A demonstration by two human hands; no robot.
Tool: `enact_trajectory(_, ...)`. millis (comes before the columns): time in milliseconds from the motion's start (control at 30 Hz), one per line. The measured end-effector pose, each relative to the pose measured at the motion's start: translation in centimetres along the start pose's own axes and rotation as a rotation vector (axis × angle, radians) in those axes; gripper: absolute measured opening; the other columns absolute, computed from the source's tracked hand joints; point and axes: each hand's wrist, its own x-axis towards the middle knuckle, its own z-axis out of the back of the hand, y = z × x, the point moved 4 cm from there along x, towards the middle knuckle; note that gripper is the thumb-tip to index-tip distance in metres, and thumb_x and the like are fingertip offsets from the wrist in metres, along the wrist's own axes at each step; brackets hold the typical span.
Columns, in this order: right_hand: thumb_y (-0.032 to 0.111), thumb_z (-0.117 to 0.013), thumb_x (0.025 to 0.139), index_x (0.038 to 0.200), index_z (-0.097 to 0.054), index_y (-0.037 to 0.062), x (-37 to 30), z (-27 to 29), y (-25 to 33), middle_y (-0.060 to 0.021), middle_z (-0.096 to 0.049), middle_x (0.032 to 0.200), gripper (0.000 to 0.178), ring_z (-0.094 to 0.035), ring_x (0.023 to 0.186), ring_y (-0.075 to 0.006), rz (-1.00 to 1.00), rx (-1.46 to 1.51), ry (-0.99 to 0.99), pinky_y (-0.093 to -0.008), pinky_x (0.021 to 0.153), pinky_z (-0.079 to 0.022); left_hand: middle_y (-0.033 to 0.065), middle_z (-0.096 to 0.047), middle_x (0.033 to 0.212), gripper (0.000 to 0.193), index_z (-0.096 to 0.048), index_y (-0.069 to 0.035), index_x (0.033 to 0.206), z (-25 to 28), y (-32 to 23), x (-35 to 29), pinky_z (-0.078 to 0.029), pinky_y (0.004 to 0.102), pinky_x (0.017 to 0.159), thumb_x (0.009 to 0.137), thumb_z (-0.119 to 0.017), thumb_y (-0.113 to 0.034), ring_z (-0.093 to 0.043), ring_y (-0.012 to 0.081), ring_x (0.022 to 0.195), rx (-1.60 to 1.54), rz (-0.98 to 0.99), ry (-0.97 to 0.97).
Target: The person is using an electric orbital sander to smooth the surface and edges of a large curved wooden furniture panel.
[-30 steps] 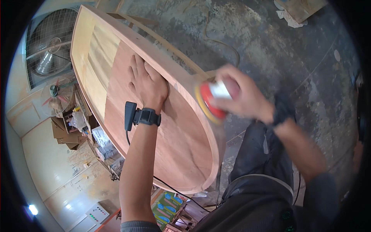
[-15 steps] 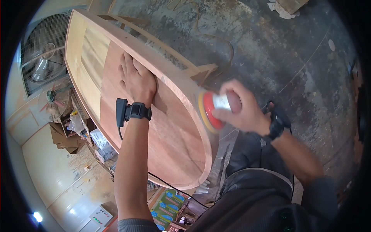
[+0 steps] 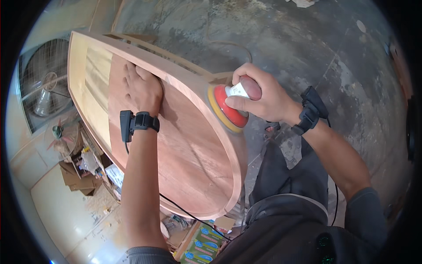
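Observation:
A large rounded wooden panel with a raised curved rim (image 3: 198, 185) fills the middle, pale wood at its far left end and reddish wood elsewhere. My left hand (image 3: 143, 90) lies flat on the reddish inner face with its fingers spread, beside the upper rim. My right hand (image 3: 266, 94) wraps round the top of a red sander (image 3: 226, 108) with a yellow pad edge. The pad rests against the outer side of the rim. Its sanding face is hidden against the wood. Black straps with small boxes sit on both wrists.
A wooden support frame (image 3: 165, 53) stands behind the panel, with a hose (image 3: 231, 42) on the stained concrete floor. At left are a big wall fan (image 3: 48, 83), a smaller fan (image 3: 57, 131) and cardboard (image 3: 79, 180). Green boxes (image 3: 204, 244) lie below; a black cable crosses beside the panel.
My right hand has moved the sander up and left along the rim's outer side. My left hand stays flat on the panel. The whole view has shifted slightly.

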Motion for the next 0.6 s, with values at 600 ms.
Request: enact_trajectory(600,0.043,-0.087,0.083,0.109,-0.060,0.0096,-18.2,-5.9,0.0,-0.0073,-0.064,0.099,0.049,-0.062,0.091,-0.0208,-0.020,-0.009,-0.447,-0.0351,0.083,-0.051,0.0156,-0.045,0.161,0.060,-0.048,-0.007,0.152,-0.4,-0.3,2.0,-0.032,0.0542,0.119,0.103,-0.031,-0.037,-0.041,0.0410,0.147,-0.090,-0.088,0.091)
